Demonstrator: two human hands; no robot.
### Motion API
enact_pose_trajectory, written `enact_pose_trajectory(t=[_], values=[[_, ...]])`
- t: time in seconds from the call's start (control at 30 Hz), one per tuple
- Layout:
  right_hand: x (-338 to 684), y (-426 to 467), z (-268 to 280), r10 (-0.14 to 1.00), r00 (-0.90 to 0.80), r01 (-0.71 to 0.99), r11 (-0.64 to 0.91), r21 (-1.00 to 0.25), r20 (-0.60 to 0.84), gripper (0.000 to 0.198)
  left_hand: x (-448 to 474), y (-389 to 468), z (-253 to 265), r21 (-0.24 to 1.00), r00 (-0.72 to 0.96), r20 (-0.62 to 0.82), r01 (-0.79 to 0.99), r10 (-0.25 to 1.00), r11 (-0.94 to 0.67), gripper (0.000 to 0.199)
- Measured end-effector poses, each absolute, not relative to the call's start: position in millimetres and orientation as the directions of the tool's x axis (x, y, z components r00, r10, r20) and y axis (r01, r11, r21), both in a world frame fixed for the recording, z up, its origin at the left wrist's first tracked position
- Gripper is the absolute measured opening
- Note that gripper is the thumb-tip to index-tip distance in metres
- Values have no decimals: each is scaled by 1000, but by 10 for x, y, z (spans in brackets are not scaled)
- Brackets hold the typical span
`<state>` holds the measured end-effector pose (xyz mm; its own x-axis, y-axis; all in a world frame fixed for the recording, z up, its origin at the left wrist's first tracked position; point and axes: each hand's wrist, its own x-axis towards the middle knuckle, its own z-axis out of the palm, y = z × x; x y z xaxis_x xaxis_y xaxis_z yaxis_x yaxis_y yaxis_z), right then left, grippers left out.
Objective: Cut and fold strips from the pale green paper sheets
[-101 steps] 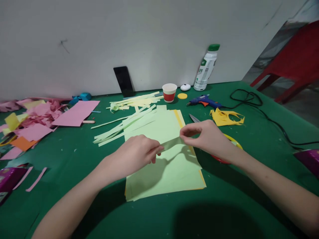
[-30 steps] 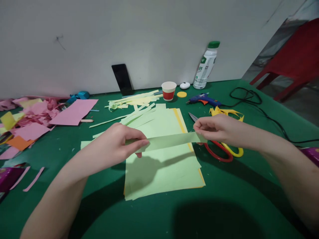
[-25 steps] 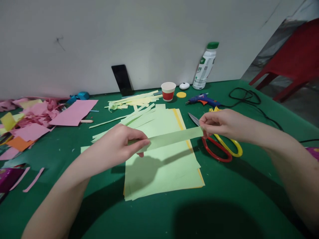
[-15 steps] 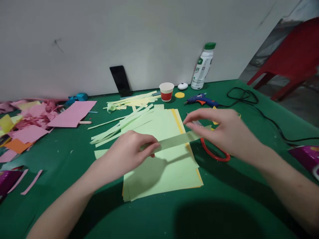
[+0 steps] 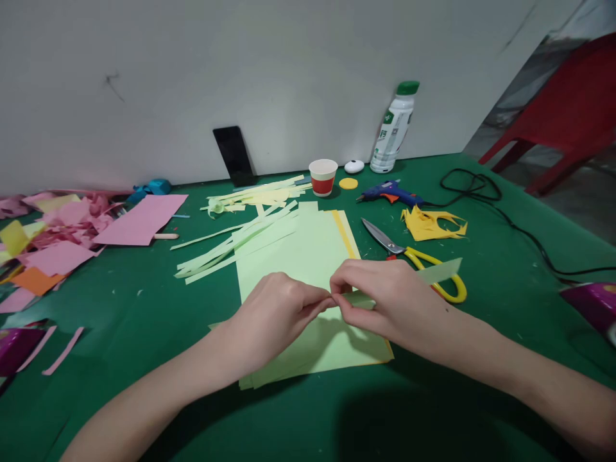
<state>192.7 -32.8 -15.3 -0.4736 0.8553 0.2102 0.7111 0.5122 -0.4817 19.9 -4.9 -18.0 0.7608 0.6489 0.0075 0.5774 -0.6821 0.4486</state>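
Observation:
My left hand [image 5: 282,314] and my right hand [image 5: 385,298] meet fingertip to fingertip above the paper. Both pinch a pale green paper strip [image 5: 440,270] near its left end. The strip runs behind my right hand, and its free end sticks out to the right. Beneath my hands lies a stack of pale green paper sheets [image 5: 289,256], with yellow edges showing on its right side. Scissors [image 5: 385,237] with yellow and red handles lie just beyond my right hand, partly covered by the strip. Cut green strips [image 5: 235,247] rest at the stack's upper left.
A blue glue gun [image 5: 392,192] with a black cord [image 5: 520,231] lies behind the scissors, near a yellow paper scrap [image 5: 428,224]. A paper cup [image 5: 323,178], a bottle [image 5: 394,128] and a phone [image 5: 233,156] stand along the wall. Pink paper [image 5: 142,221] is heaped at left.
My right hand has moved left and down along the strip to meet my left hand, which has shifted slightly right. The scissors and yellow scrap are now uncovered.

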Motion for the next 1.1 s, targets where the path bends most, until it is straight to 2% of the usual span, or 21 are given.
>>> enact_pose_trajectory(t=[0.07,0.27,0.43,0.7,0.8,0.9,0.97,1.03,1.1], values=[[1949,-312,-156,853,-481,728,517,-450,201,10,185,-36,-166,454,753,19,580,658,-676,36],[2132,-164,-145,890,-427,762,450,-465,163,7,105,10,11,485,684,-28,647,729,-589,32],[2320,14,-161,929,-337,825,369,-427,151,8,34,32,121,448,630,-47,707,776,-547,36],[2589,186,-215,954,-222,901,281,-330,203,9,15,66,126,439,597,-48,733,801,-520,33],[2689,232,-224,962,-107,952,172,-254,249,13,25,61,115,436,597,-67,738,800,-514,35],[2725,229,-178,953,-17,960,100,-260,304,16,34,53,113,443,599,-79,737,797,-510,35],[2666,172,-123,955,-84,926,181,-332,286,19,41,56,112,452,613,-78,725,786,-520,34],[2547,79,-77,938,-284,825,345,-448,198,25,46,67,103,454,630,-72,711,774,-537,32],[2406,-23,-61,892,-440,802,441,-404,102,27,50,85,83,450,641,-64,703,765,-551,31]])
